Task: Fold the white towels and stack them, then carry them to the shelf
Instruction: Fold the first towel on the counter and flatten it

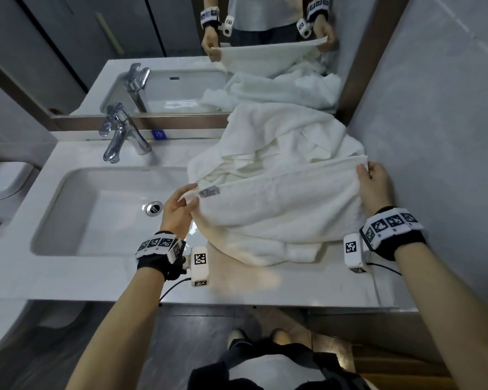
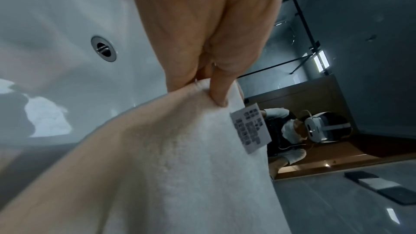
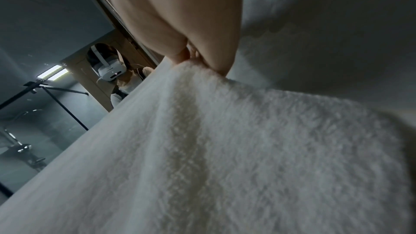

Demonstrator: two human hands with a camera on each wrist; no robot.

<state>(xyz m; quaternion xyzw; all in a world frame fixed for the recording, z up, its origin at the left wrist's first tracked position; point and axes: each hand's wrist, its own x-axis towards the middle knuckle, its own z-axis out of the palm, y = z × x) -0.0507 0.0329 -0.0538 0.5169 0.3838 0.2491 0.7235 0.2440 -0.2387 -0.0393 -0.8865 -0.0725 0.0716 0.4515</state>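
A white towel (image 1: 279, 209) is stretched between both hands above the counter, its lower part sagging onto the countertop. My left hand (image 1: 181, 205) pinches its left top corner beside a grey care label (image 1: 208, 191); the left wrist view shows the fingers (image 2: 219, 93) clamped on the towel (image 2: 180, 157) by the label (image 2: 249, 131). My right hand (image 1: 373, 181) pinches the right top corner, with its fingers (image 3: 216, 63) on the towel (image 3: 225, 149) edge. Behind it lies a crumpled heap of white towels (image 1: 282, 136).
A white sink basin (image 1: 68, 206) with a metal drain (image 1: 154, 208) lies left of the towel, a chrome faucet (image 1: 121, 133) behind it. A mirror (image 1: 181, 52) backs the counter (image 1: 265, 291). A grey wall (image 1: 434, 108) stands close on the right.
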